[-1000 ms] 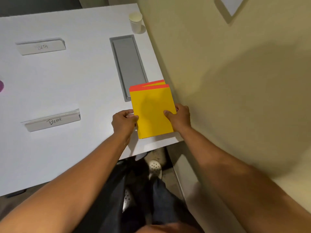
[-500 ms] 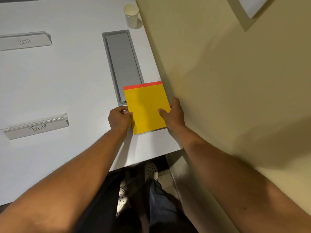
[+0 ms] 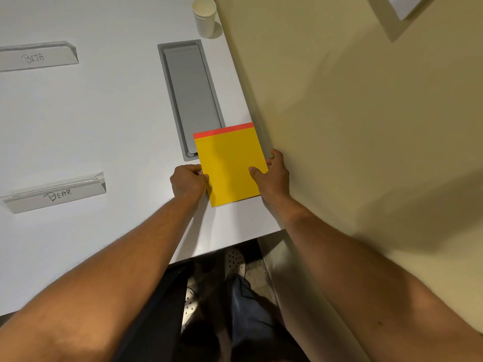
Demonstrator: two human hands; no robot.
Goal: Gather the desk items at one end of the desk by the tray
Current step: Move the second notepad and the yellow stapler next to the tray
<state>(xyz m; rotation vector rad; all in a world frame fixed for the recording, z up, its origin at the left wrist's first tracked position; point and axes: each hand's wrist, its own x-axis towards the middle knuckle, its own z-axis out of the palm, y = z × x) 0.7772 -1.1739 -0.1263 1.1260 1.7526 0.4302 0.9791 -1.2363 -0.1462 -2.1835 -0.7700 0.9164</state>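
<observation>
A white worktop [image 3: 91, 121] is filling the left of our view, running up against a beige wall [image 3: 352, 126] on the right. We are looking down at our two bare arms reaching forward over the near edge.

Between our hands a yellow pad [image 3: 230, 167] with a red strip along its far edge is lying flat near the worktop's right end, close beside the wall. Its far left corner is overlapping the near end of a grey tray [image 3: 192, 95], a long recessed panel set into the worktop.

Our left hand [image 3: 188, 182] is curled closed, with its fingers pinching the pad's left edge. Our right hand [image 3: 271, 176] is gripping the pad's right edge, thumb pressing on top of the yellow face and the fingers wrapping around the side next to the wall.

A paper cup [image 3: 204, 17] is standing upright beyond the tray, at the far end by the wall. Two clear nameplates are sitting well to the left: one reading "BETA" [image 3: 39, 57] farther away, one reading "DEAR" [image 3: 56, 193] nearer to us.
</observation>
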